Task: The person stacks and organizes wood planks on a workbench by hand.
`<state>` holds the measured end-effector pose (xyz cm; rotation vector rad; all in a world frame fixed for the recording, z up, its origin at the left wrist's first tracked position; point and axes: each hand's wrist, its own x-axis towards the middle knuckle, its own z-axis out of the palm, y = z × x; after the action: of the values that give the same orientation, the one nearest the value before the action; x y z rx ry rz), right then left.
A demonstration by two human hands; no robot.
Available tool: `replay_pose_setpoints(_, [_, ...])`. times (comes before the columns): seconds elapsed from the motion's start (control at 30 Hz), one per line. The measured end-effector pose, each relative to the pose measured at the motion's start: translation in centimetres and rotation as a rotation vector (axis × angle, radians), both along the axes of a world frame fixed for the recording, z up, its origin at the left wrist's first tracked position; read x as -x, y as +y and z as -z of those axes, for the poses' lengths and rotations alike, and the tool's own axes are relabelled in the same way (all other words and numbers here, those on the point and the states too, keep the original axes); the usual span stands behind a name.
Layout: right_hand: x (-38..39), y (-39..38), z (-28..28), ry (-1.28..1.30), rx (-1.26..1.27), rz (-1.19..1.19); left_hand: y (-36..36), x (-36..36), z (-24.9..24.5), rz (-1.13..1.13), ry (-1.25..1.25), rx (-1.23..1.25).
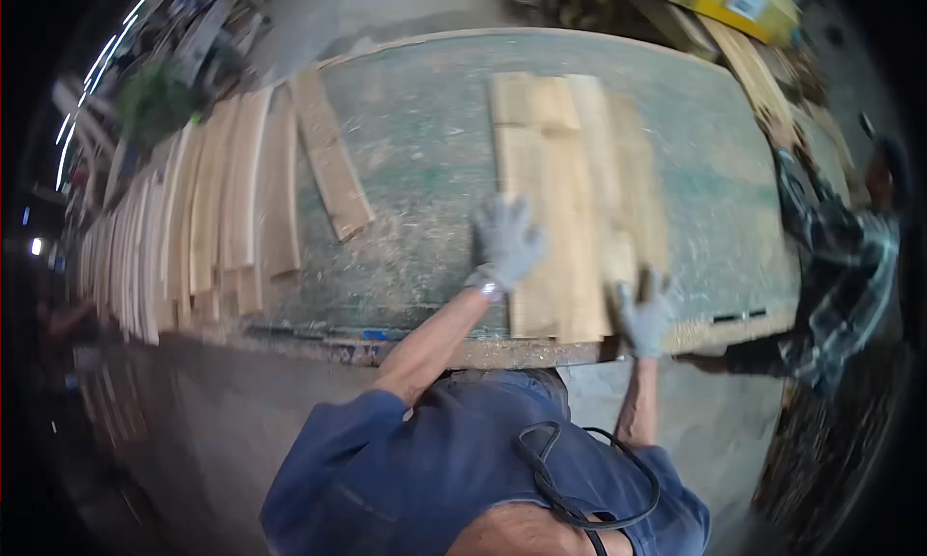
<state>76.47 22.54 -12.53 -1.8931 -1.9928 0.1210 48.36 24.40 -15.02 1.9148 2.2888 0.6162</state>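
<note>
Several light wooden boards (560,199) lie side by side and partly stacked on the green worktable (415,121) in front of me. My left hand (509,241), in a grey glove, rests at their left edge with its fingers spread. Near the lower right end of the same boards is my right hand (647,316), also gloved, its fingers apart and slightly blurred. Neither hand has its fingers wrapped round a board.
A long row of boards (208,199) covers the table's left end, with one slanted board (328,155) beside it. At the right, a co-worker (835,247) reaches toward a plank (748,73) near a yellow package (739,5).
</note>
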Motion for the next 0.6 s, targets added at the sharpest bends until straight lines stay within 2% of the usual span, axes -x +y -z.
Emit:
replay_pose_setpoints(0.03, [-2.0, 0.6, 0.0, -0.137, -0.037, 0.006, 0.9, -1.5, -0.7, 0.098, -0.152, 0.021])
replay_pose_setpoints(0.07, [-5.0, 1.6, 1.4, -0.171, -0.037, 0.016, 1.8, -3.0, -1.5, 0.196, -0.156, 0.071])
replay_pose_setpoints(0.1, [-5.7, 2.3, -2.3, -0.137, 0.170, 0.079, 2.7, -4.4, -2.4, 0.295, -0.166, 0.122])
replay_pose_setpoints(0.13, [-9.6, 3.1, 0.0, -0.271, 0.067, 0.122, 3.6, -6.0, -3.2, 0.393, -0.181, 0.174])
replay_pose_setpoints(0.17, [-13.7, 4.6, 0.8, -0.358, -0.001, 0.036, 4.5, -7.5, -1.5, 0.475, -0.207, 0.094])
replay_pose_setpoints(0.2, [-14.1, 4.8, -1.9, -0.380, 0.133, 0.123, 5.3, -8.0, -3.8, 0.582, -0.243, 0.270])
replay_pose_setpoints(0.23, [-17.7, 6.0, -0.1, -0.312, 0.147, 0.157, 5.7, -7.9, -6.3, 0.701, -0.286, 0.449])
replay_pose_setpoints(0.3, [-21.6, 7.2, 0.4, -0.250, 0.153, 0.194, 5.1, -6.3, -5.1, 0.680, -0.322, 0.263])
replay_pose_setpoints(0.33, [-22.8, 7.7, 0.4, -0.334, 0.212, 0.236, 4.8, -5.5, -4.6, 0.681, -0.338, 0.174])
replay_pose_setpoints(0.4, [-24.1, 7.9, 0.4, -0.396, 0.192, 0.333, 2.0, 2.2, -8.0, 0.430, -0.242, -0.030])
replay_pose_setpoints(0.43, [-23.7, 8.1, 0.3, -0.421, 0.157, 0.385, 0.2, 6.9, -10.0, 0.133, -0.212, -0.005])
replay_pose_setpoints(0.47, [-22.2, 7.9, 0.0, -0.364, 0.045, 0.408, -1.9, 12.8, -9.2, -0.034, -0.234, -0.304])
replay_pose_setpoints(0.5, [-21.3, 8.6, 1.1, -0.327, -0.073, 0.294, -4.0, 18.6, -7.9, -0.248, -0.129, -0.405])
replay_pose_setpoints(0.57, [-18.9, 9.5, 4.3, -0.246, -0.304, 0.073, -9.6, 30.0, -6.0, -0.780, 0.262, -0.197])
replay_pose_setpoints(0.6, [-10.3, 7.4, -0.2, -0.087, -0.236, -0.037, -13.2, 34.3, -5.8, -0.948, 0.460, -0.161])
